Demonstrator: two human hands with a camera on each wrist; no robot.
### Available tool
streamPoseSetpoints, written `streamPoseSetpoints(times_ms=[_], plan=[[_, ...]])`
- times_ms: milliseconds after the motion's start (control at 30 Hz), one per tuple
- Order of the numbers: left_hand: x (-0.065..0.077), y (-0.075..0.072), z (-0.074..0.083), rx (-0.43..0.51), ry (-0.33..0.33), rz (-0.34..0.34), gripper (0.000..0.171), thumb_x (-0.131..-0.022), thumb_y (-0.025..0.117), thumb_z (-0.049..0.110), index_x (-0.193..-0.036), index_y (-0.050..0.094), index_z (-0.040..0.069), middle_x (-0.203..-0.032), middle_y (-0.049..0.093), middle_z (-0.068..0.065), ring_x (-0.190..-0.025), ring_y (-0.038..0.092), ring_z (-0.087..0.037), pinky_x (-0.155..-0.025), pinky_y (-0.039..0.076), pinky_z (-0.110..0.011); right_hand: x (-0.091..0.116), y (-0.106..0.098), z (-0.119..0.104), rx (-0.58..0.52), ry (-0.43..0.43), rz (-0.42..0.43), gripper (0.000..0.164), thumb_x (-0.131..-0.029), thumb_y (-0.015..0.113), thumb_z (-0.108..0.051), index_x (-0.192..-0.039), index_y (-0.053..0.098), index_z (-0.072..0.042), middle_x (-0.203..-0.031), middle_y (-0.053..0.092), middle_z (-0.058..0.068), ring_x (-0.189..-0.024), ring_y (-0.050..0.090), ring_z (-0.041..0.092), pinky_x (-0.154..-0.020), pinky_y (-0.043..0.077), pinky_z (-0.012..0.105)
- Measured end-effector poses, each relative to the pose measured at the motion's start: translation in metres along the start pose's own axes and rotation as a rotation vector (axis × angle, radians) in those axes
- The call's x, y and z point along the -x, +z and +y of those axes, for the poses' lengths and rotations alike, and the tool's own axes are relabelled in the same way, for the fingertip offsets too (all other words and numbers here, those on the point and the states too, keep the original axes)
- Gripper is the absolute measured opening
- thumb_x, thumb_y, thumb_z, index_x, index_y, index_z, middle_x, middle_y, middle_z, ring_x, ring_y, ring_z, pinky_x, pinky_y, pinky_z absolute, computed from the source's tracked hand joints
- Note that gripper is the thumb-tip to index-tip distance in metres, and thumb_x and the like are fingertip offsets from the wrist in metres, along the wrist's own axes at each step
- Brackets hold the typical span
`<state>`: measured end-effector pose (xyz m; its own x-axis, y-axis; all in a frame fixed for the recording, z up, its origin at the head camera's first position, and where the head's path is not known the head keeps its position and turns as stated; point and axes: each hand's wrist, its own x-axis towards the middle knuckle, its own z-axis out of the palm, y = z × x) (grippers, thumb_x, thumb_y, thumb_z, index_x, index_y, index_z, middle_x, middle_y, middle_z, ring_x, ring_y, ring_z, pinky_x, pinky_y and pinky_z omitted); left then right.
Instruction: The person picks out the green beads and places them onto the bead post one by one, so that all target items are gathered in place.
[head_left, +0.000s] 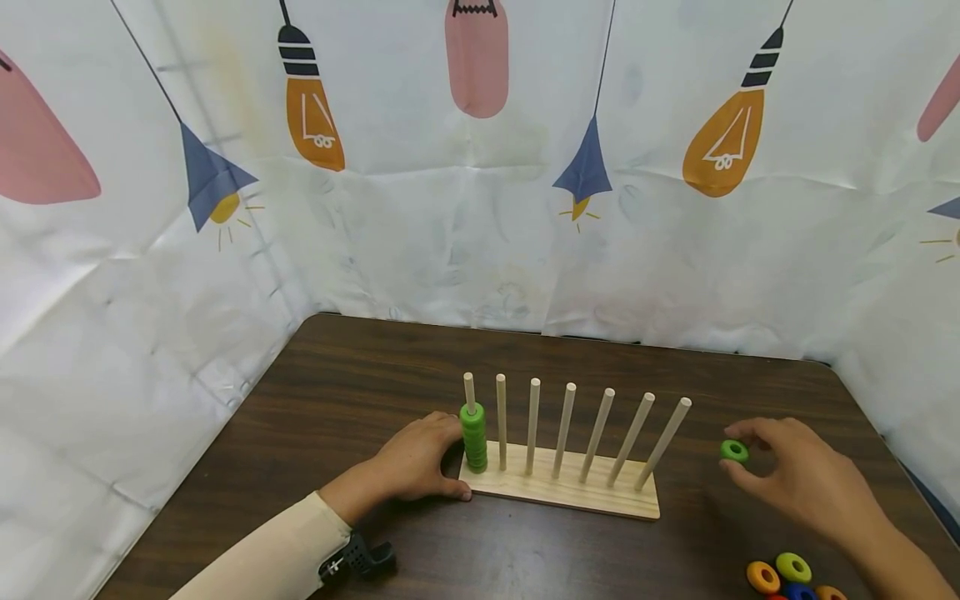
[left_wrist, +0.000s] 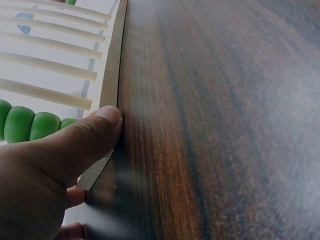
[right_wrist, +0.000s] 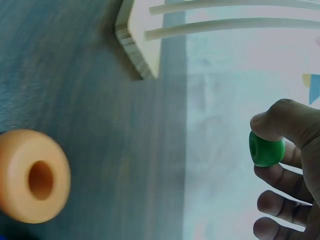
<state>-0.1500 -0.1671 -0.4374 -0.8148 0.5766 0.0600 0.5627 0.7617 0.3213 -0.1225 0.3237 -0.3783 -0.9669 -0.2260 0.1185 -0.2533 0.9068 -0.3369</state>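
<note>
A wooden peg stand (head_left: 558, 492) with a row of several upright rods sits on the dark table. Green rings (head_left: 474, 439) are stacked on its leftmost rod, whose tip shows above them. My left hand (head_left: 420, 458) grips the left end of the base, with the thumb (left_wrist: 102, 125) along the front edge and the other fingers partly hidden. To the right of the stand, my right hand (head_left: 806, 475) pinches a single green ring (head_left: 734, 452) between thumb and index finger, raised above the table. In the right wrist view the green bead (right_wrist: 267, 150) is seen side-on, the remaining fingers loosely bent.
Loose rings lie at the lower right, among them an orange one (head_left: 762, 577), a yellow-green one (head_left: 793, 567) and a blue one (head_left: 801, 592). Behind the table (head_left: 375, 350) hangs a white sheet (head_left: 420, 250) printed with lamps.
</note>
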Motion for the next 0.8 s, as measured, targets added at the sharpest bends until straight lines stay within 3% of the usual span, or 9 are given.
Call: streamPoseSetpoints(times_ms=[200, 433, 800], plan=[[0.000, 0.000, 0.000, 0.000, 0.000, 0.000, 0.070, -0.072, 0.089, 0.055, -0.129, 0.062, 0.024, -0.131, 0.063, 0.004, -0.124, 0.055, -0.023, -0.102, 0.047, -0.049, -0.003, -0.011, -0.010, 0.032, -0.041, 0.058, 0.037, -0.079, 0.089, -0.031, -0.111, 0.073, -0.018, -0.104, 0.067, 0.000, -0.097, 0.063, 0.031, -0.057, 0.051, 0.048], [0.000, 0.000, 0.000, -0.007, 0.000, 0.005, 0.070, -0.072, 0.090, 0.055, -0.128, 0.062, 0.024, -0.129, 0.064, 0.005, -0.121, 0.056, -0.022, -0.100, 0.048, -0.048, -0.005, -0.023, -0.020, 0.073, -0.134, 0.181, 0.036, -0.077, 0.091, -0.029, -0.108, 0.074, -0.022, -0.100, 0.066, -0.006, -0.093, 0.061, 0.024, -0.057, 0.045, 0.035], [0.000, -0.001, 0.002, 0.002, -0.002, 0.000, 0.070, -0.073, 0.090, 0.054, -0.129, 0.062, 0.023, -0.132, 0.062, 0.004, -0.122, 0.055, -0.022, -0.100, 0.048, -0.048, -0.015, -0.041, -0.037, 0.108, -0.279, 0.285, 0.043, -0.069, 0.093, -0.020, -0.108, 0.075, -0.023, -0.101, 0.070, -0.007, -0.094, 0.060, 0.018, -0.060, 0.050, 0.035]])
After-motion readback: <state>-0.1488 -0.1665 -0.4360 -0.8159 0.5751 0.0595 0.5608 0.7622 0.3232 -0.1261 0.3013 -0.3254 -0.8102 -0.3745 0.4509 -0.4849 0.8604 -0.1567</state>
